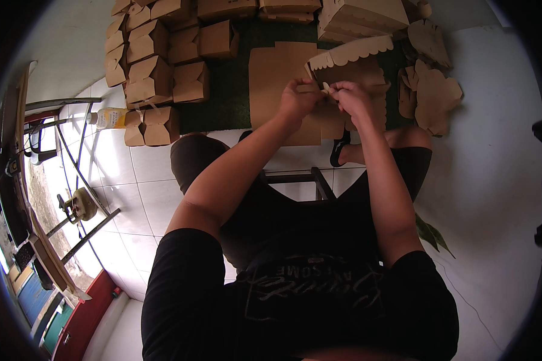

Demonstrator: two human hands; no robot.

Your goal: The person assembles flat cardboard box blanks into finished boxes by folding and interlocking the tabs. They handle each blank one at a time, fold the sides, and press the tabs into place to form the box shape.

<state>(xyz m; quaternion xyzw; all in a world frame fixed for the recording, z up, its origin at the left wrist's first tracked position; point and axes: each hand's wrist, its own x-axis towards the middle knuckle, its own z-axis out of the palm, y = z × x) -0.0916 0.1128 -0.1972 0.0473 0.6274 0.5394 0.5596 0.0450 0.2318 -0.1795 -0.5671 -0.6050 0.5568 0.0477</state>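
Observation:
A brown cardboard box [358,53] with a scalloped upper edge stands part-folded in front of me. My left hand [298,101] is closed at its near left corner, with the fingers pinching the cardboard there. Close beside it, my right hand [350,98] pinches at the same corner, fingertips almost meeting the left ones. A small pale piece shows between the fingertips; whether it is a tab of the box I cannot tell. Beneath the hands lies a flat cardboard blank [277,78] with cut flaps. Part of the box is hidden behind my hands.
Folded boxes [147,75] are stacked at the far left, with larger scalloped boxes [364,17] at the far right. Cut cardboard blanks [438,99] lie to the right. A bottle [111,118] lies by the left stack. Green matting [223,111] covers part of the work surface.

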